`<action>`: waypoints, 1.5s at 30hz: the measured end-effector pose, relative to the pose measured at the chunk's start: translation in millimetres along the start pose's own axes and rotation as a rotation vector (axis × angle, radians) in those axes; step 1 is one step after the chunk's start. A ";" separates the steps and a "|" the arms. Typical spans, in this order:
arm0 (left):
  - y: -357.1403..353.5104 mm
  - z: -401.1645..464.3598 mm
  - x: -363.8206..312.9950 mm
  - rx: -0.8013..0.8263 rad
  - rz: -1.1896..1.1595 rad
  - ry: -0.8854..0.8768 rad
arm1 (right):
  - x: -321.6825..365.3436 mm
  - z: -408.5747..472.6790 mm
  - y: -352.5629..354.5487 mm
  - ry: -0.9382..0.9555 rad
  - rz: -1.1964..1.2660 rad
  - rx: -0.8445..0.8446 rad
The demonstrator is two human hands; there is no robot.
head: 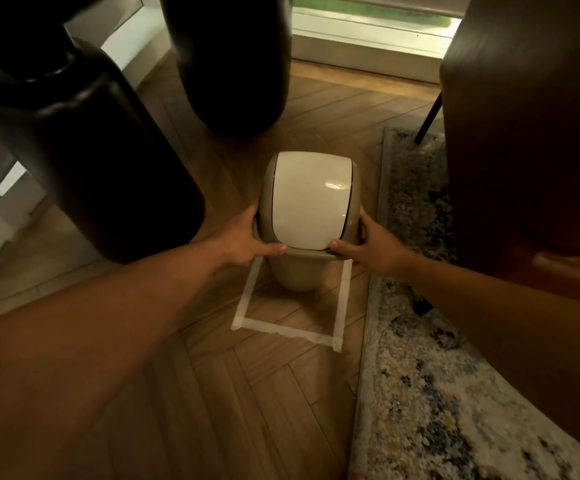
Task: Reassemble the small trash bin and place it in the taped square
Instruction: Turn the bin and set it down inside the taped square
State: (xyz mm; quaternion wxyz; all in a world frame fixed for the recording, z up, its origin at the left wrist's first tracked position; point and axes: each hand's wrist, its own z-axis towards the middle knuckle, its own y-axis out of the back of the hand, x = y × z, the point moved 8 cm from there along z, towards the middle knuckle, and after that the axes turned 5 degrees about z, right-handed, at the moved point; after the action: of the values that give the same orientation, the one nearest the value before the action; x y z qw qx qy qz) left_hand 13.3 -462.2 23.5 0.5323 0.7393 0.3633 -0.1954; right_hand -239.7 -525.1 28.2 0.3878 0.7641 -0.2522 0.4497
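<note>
The small beige trash bin (299,275) stands upright on the wooden floor, its base inside the white taped square (287,330). A beige lid with a white swing flap (307,199) sits on top of it. My left hand (247,242) grips the lid's left rim, thumb on the front edge. My right hand (373,249) grips the right rim the same way. The far side of the taped square is hidden behind the bin.
Two large dark vases stand close by: one (84,161) at the left, one (233,64) behind the bin. A patterned rug (430,393) borders the square on the right. A dark chair (524,133) stands over the rug. A window sill runs along the back.
</note>
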 end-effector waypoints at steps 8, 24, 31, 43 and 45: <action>-5.1 -15.4 -1.9 0.031 -0.041 -0.063 | -1.1 -27.0 -8.0 -0.001 -0.027 -0.010; -17.7 -56.1 -4.2 0.065 -0.044 -0.157 | -9.2 -70.2 -25.3 -0.007 -0.043 -0.028; -33.9 -70.3 -0.4 0.081 -0.100 -0.152 | -21.1 -86.7 -24.1 -0.014 -0.011 -0.014; -40.2 -83.5 -2.5 -0.095 0.094 -0.309 | -5.9 -106.0 -27.6 0.250 -0.455 -0.118; -39.8 -80.7 -1.7 -0.099 0.096 -0.306 | -10.7 -102.2 -30.4 0.238 -0.413 -0.126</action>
State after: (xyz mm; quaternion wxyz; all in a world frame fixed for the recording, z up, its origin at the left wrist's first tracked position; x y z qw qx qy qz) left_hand -25.4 -381.1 27.7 0.6257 0.6903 0.2517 -0.2618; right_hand -272.7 -423.5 37.8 0.5453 0.7152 -0.0708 0.4313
